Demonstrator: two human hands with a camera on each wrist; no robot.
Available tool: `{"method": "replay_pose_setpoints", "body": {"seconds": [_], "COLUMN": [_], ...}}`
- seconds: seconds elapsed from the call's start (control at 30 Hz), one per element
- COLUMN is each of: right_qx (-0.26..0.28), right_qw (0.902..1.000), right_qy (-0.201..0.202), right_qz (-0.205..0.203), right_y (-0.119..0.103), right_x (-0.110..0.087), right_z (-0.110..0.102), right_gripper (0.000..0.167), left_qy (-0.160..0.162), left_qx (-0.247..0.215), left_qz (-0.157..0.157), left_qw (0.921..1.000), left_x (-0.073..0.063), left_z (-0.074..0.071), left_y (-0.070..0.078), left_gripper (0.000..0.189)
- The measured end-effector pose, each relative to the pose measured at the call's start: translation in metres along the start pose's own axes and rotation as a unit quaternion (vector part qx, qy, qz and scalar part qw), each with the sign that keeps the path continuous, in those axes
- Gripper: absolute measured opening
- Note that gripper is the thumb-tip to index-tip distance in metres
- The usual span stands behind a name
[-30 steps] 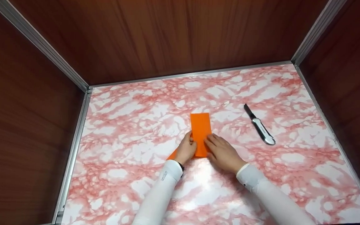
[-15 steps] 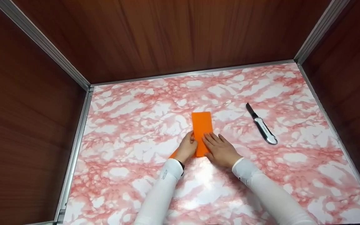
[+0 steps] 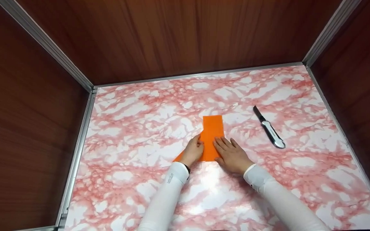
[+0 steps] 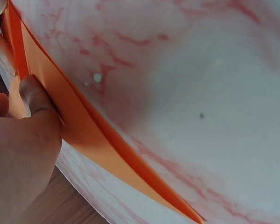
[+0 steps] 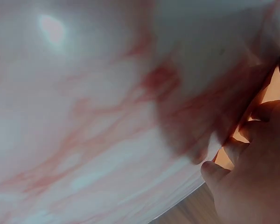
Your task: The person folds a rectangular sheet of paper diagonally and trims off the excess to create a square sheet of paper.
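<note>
A folded sheet of orange paper [image 3: 213, 128] lies on the table in front of me, with a pointed corner sticking out at the lower left behind my left wrist. My left hand [image 3: 193, 150] pinches the paper at its left side. In the left wrist view the thumb lies over the orange paper [image 4: 79, 126], whose folded layers stand slightly apart along one edge. My right hand [image 3: 233, 155] lies with fingers extended over the paper's right edge. In the right wrist view those fingertips touch the paper [image 5: 224, 159], mostly hidden by the hand.
A utility knife [image 3: 272, 133] with a black blade end and a white and black handle lies to the right of the paper. The table [image 3: 133, 128] has a red and white marbled top. Brown wood panels [image 3: 159, 35] with metal edging enclose it at the back and sides.
The paper's upright strip has shifted right, and more orange shows between the hands. My right hand has moved slightly right with it. The left hand stays nearly in place.
</note>
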State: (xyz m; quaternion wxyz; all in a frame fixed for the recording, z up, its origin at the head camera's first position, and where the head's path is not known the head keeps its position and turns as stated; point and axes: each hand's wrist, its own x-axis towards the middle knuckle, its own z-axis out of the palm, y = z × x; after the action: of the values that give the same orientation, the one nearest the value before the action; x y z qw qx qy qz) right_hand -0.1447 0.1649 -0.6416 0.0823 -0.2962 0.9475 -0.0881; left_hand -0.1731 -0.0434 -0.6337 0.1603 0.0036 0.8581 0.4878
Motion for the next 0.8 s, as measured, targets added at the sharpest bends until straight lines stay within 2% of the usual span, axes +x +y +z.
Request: {"method": "replay_pose_setpoints", "body": {"seconds": [0.13, 0.23, 0.37, 0.57, 0.67, 0.8], "right_qx": [0.005, 0.008, 0.021, 0.035, 0.043, 0.058], "right_qw": [0.9999, 0.9999, 0.9994, 0.9984, 0.9979, 0.9972], "right_qy": [0.008, 0.011, 0.012, 0.021, 0.024, 0.021], "right_qz": [0.004, 0.010, 0.024, 0.040, 0.042, 0.043], "right_y": [0.007, 0.017, 0.039, 0.074, 0.085, 0.091], "right_x": [-0.006, -0.012, -0.023, -0.040, -0.047, -0.051], "right_z": [-0.001, -0.002, -0.006, -0.009, -0.010, -0.011], "right_gripper": [0.068, 0.067, 0.068, 0.067, 0.067, 0.067], "left_qy": [0.002, 0.000, -0.002, -0.014, -0.014, -0.030], "left_qx": [0.015, 0.034, 0.061, 0.107, 0.154, 0.253], "left_qz": [0.008, 0.026, 0.051, 0.065, 0.094, 0.136], "left_qw": [0.9999, 0.9991, 0.9968, 0.9921, 0.9834, 0.9573], "left_x": [-0.001, -0.003, -0.005, -0.012, -0.017, -0.025], "left_z": [0.001, 0.002, 0.005, 0.003, -0.002, -0.011], "left_y": [0.000, -0.001, -0.002, 0.002, 0.001, -0.007], "left_gripper": [0.051, 0.051, 0.051, 0.051, 0.053, 0.063]}}
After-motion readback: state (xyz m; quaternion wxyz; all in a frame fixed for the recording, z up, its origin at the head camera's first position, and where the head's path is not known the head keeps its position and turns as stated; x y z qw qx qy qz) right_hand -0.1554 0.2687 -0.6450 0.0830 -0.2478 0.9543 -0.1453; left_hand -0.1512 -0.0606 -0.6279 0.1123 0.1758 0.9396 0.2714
